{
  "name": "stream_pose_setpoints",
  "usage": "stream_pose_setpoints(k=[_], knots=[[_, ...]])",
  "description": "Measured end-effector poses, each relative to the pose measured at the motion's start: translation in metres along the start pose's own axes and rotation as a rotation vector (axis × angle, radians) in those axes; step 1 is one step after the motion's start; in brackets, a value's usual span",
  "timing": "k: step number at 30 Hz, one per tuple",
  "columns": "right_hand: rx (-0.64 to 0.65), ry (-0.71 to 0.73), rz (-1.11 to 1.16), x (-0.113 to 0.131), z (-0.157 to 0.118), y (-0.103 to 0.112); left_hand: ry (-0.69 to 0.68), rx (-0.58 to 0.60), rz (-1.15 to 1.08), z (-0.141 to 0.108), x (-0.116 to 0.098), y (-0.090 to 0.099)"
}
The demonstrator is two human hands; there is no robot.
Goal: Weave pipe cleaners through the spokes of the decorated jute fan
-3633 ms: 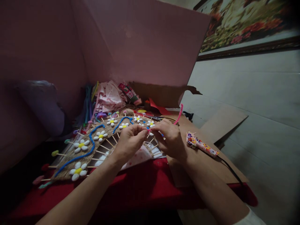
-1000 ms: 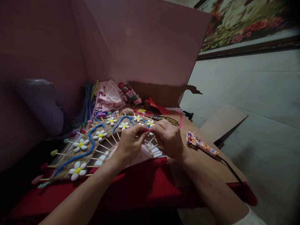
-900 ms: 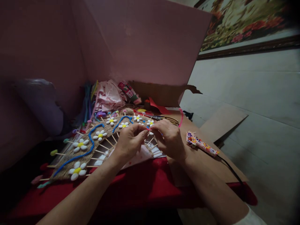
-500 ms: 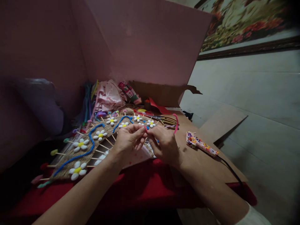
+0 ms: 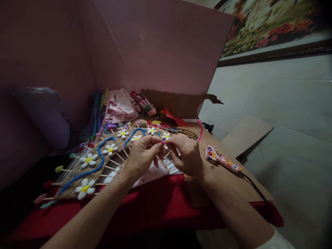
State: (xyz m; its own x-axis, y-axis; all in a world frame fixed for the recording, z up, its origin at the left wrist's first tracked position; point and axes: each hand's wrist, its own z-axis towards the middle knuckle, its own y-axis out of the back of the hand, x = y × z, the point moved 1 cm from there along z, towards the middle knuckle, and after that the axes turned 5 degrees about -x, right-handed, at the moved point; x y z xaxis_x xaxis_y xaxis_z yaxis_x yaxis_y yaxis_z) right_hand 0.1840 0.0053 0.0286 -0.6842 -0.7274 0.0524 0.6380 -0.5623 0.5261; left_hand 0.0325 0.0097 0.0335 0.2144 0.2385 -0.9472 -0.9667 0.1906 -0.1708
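Observation:
My left hand [image 5: 143,152] and my right hand [image 5: 187,152] meet above the craft piece, both in a pinch on a pink fuzzy stem [image 5: 200,131]. Its long end sticks up behind my right hand, and a short bit shows between the fingertips. Below lies a twine-covered arch [image 5: 120,143] with sticks along its edges. White flowers with yellow centres [image 5: 88,160] and wavy blue stems [image 5: 101,159] decorate it. My hands hide part of the arch's right side.
Gold-handled scissors [image 5: 188,132] lie behind my right hand. A flower-patterned glue gun [image 5: 223,159] with a black cord rests on cardboard [image 5: 249,186] at the right. Pink cloth [image 5: 120,107] and a tube [image 5: 144,102] lie at the back.
My right hand has moved slightly right, away from my left. The long end of the pink stem has shifted right, and more of the arch shows between my hands.

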Motion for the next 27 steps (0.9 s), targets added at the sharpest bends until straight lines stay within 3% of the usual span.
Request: stream_pose_setpoints(k=[8, 14, 17, 21, 27], knots=[[-0.009, 0.001, 0.008, 0.0, 0.0, -0.001, 0.078, 0.054, -0.143, 0.003, 0.005, 0.004], [-0.011, 0.012, 0.014, 0.0, 0.0, 0.0, 0.031, 0.031, -0.124, 0.001, 0.0, 0.002], [-0.007, 0.026, 0.043, 0.001, 0.0, -0.001, 0.091, 0.052, -0.205, 0.001, 0.003, 0.003], [0.014, 0.041, 0.085, 0.003, -0.001, -0.004, 0.159, 0.027, -0.303, 0.003, 0.009, 0.005], [0.048, 0.0, 0.04, 0.006, -0.004, -0.007, 0.19, -0.012, -0.282, 0.005, 0.013, 0.004]])
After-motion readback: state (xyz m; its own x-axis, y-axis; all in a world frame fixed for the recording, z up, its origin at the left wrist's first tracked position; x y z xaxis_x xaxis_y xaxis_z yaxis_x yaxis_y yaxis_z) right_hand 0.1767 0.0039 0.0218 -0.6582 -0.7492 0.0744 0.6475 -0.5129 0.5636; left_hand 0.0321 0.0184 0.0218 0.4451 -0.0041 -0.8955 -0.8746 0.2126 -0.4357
